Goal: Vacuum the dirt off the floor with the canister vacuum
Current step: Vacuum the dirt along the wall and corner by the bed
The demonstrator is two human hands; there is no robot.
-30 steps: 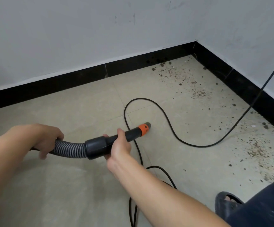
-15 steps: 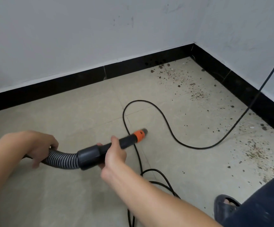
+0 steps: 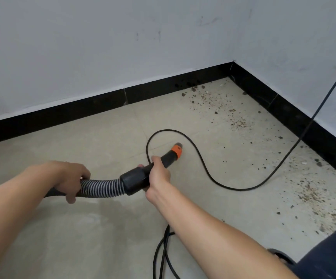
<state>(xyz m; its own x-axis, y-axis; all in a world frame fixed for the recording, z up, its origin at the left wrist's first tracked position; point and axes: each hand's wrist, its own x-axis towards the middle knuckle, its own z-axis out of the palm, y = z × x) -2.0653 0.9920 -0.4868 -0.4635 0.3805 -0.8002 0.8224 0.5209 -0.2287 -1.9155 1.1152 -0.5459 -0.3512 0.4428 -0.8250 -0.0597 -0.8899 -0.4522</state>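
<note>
Left hand (image 3: 70,179) is wrapped round the ribbed grey vacuum hose (image 3: 100,188), fingers (image 3: 83,174) curled over the top of it. Right hand (image 3: 159,176) grips the black wand handle (image 3: 168,158) just ahead of the fat black cuff (image 3: 131,183), thumb lying along the top.

The orange nozzle tip (image 3: 176,151) points toward the corner, low over the beige tiled floor (image 3: 102,137), inside a loop of the black power cord (image 3: 203,170). Honestly can't tell if the tip touches the tiles.

The dirt is in two spots: brown crumbs in the corner (image 3: 219,103) against the black baseboard (image 3: 62,117), and a bigger patch (image 3: 312,194) along the right-hand wall. Both are well apart from the nozzle.

Bottom right shows a dark sandal (image 3: 279,256) and a dark trouser leg (image 3: 328,254).
</note>
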